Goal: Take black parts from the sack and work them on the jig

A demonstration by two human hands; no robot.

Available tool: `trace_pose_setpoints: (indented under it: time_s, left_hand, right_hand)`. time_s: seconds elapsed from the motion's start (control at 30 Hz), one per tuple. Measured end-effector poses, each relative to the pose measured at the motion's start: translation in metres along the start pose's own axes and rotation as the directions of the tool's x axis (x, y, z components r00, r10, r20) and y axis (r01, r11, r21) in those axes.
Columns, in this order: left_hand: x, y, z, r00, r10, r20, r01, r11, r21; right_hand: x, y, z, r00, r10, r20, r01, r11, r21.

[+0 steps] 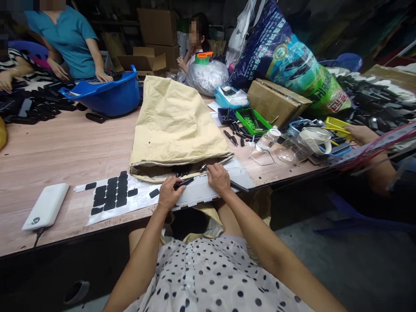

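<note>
My left hand is closed on a slim black pen-like piece at the table's front edge. My right hand has its fingers pinched on a small dark piece with a shiny end. Both hands rest over a white board. Just beyond them lies a large tan sack, its mouth facing me, with dark pieces inside the opening. A black rod sticks out beside my right wrist. Left of my left hand is a white sheet bearing black rounded stickers.
A white power bank with a cable lies at left. Behind stand a blue basin and a green tray. A clear bottle and a lidded jug are at right. Other people sit around the table; one's hand reaches in from the right.
</note>
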State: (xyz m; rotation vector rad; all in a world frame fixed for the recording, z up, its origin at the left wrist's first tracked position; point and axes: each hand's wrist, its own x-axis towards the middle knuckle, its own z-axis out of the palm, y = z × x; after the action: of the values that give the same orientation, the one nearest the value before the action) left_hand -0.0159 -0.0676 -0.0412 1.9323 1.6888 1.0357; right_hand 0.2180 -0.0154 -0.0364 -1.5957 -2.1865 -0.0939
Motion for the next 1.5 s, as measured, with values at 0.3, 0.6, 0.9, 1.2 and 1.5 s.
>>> trace_pose_setpoints:
  time_s: [0.3, 0.6, 0.9, 1.2, 1.5]
  left_hand:
    - [0.003, 0.003, -0.001, 1.000, -0.024, 0.018, 0.024, 0.999, -0.028]
    - [0.004, 0.003, 0.000, 0.999, -0.031, 0.028, 0.032, 0.999, -0.034]
    - [0.005, 0.004, 0.001, 0.998, -0.046, 0.034, 0.048, 0.997, -0.053]
    - [0.005, 0.005, 0.000, 0.999, -0.037, 0.031, 0.038, 0.999, -0.017]
    - [0.004, 0.008, 0.001, 0.999, -0.037, 0.010, 0.037, 0.999, 0.026]
  right_hand:
    - [-0.020, -0.044, -0.011, 0.998, 0.011, -0.058, 0.007, 0.955, 0.296]
    - [-0.026, -0.075, -0.018, 0.996, -0.082, -0.032, 0.087, 0.922, 0.376]
    - [-0.022, -0.069, -0.026, 0.998, -0.047, -0.037, 0.055, 0.955, 0.291]
    - [-0.019, -0.053, -0.025, 0.999, -0.020, -0.035, 0.028, 0.969, 0.245]
    - [0.005, -0.003, -0.008, 1.000, -0.010, -0.018, 0.010, 0.999, 0.039]
